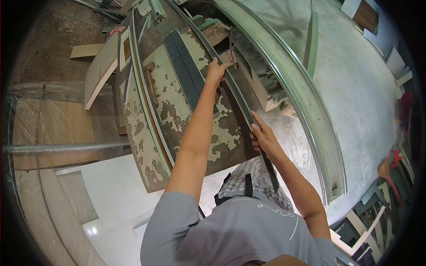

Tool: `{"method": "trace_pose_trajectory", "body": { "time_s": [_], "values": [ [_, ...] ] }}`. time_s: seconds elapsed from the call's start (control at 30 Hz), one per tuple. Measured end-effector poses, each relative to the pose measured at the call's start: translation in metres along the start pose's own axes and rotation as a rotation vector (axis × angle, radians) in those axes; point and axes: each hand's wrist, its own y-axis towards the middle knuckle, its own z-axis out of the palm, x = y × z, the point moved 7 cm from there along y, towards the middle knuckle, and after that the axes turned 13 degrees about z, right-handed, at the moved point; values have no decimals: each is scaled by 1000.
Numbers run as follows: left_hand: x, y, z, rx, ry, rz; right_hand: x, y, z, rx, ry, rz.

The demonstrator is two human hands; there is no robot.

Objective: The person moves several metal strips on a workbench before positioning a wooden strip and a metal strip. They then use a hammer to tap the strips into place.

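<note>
A long, narrow dark strip [237,95] runs slantwise from the top of the view down past my right side. My left hand [216,72] is closed around it at the far grip, above the worktable's right edge. Closer to my body, my right hand [265,136] is wrapped round the same strip, thumb on its upper face. Left of the strip lies a flat dark panel [184,66] on the worktable [153,153], whose pale paint is peeling. A hammer [151,84] with a wooden handle rests further left.
A long, pale-green channel with shiny metal edges [306,102] stretches along my right. Long rails [144,95] line the table's left side. A pale board [106,66] leans beyond them. Plastic sheeting [53,119] covers something at left. Offcuts and frames [368,230] lie at lower right.
</note>
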Motion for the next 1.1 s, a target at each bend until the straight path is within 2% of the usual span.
{"method": "trace_pose_trajectory", "body": {
  "time_s": [0.67,0.77,0.87,0.97,1.03,1.1],
  "values": [
    [16,100,-38,17,-53,-33,60,82,30,21,-5,5],
    [17,112,-50,-58,-16,8,65,94,38,27,17,20],
    [15,119,-57,12,14,-9,72,103,46,27,15,13],
    [14,132,-70,-76,41,57,77,114,55,41,35,18],
    [27,147,-70,11,44,14,80,122,60,45,43,31],
    [33,162,-76,-18,56,72,83,129,65,48,49,41]
  ]
}}
